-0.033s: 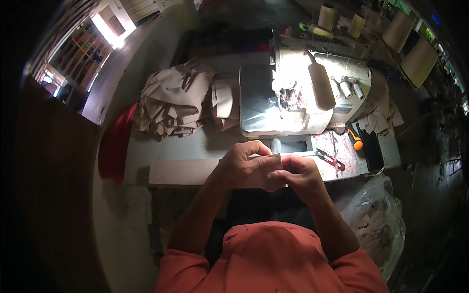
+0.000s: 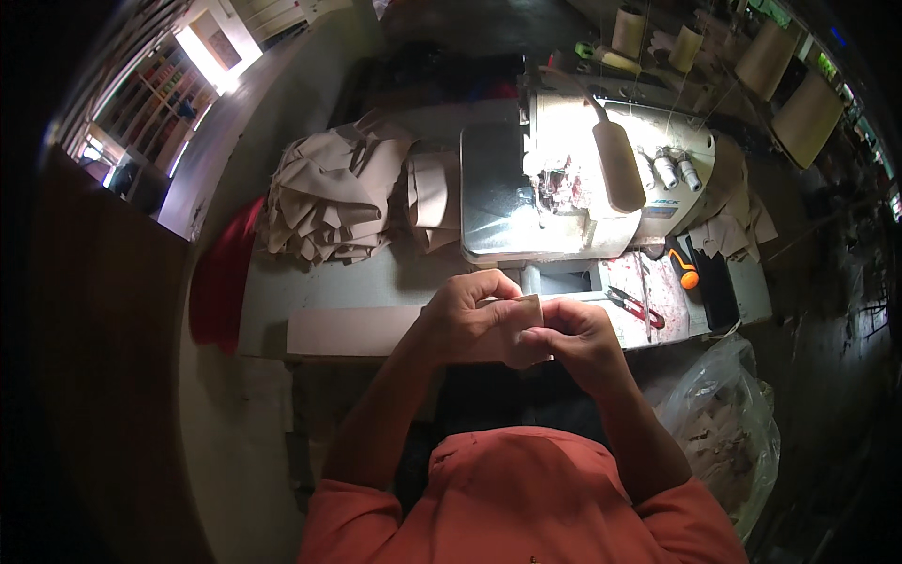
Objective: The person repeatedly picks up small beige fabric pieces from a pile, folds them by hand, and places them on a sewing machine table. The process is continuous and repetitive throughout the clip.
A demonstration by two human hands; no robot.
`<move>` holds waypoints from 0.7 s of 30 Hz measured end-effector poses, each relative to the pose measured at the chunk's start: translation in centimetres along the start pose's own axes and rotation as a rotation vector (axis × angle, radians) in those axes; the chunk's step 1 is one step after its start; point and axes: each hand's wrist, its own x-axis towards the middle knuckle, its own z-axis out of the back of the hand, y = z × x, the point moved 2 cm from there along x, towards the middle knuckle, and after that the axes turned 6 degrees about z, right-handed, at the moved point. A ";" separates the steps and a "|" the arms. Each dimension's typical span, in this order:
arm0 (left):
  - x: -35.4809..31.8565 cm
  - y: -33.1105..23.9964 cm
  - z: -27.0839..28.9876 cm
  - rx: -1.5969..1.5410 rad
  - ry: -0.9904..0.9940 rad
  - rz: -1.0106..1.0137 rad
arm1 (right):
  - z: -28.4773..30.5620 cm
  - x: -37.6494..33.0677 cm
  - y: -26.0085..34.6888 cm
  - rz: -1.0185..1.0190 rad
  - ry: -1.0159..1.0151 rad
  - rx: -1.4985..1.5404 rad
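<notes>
Between both hands, at the table's near edge, is a long beige strip of fabric (image 2: pixel 352 330), its left part lying flat on the table. My left hand (image 2: pixel 467 315) is closed on the strip's right end, thumb and forefinger pinching the upper edge. My right hand (image 2: pixel 575 338) pinches the same end from the right, its thumb on the front. A small fold of cloth stands up between the fingertips. Just beyond my hands sits a brightly lit sewing machine (image 2: pixel 573 188) with a shiny metal plate (image 2: pixel 493 197) on its left.
A heap of beige fabric pieces (image 2: pixel 334 193) and a smaller stack (image 2: pixel 432 202) lie left of the machine. Red thread snips (image 2: pixel 639 308) and an orange-handled tool (image 2: pixel 688 274) rest at right. Below hangs a clear plastic bag (image 2: pixel 723 423) of scraps. Thread cones (image 2: pixel 766 61) stand far right.
</notes>
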 end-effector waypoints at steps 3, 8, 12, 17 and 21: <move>0.2 -0.5 0.4 0.028 -0.023 0.023 | 0.3 0.0 0.1 -0.030 -0.017 -0.043; 0.5 -0.7 0.6 0.068 -0.065 0.002 | 0.1 0.3 1.0 0.053 -0.059 -0.131; 0.6 -1.0 0.4 0.036 -0.074 -0.026 | 0.6 0.6 0.7 0.054 -0.061 -0.099; 1.0 -1.4 0.2 0.057 -0.090 -0.089 | 0.7 0.8 0.8 0.089 -0.062 -0.044; 2.1 -2.2 -0.2 0.201 -0.177 -0.195 | 1.8 1.7 1.0 0.049 -0.068 -0.194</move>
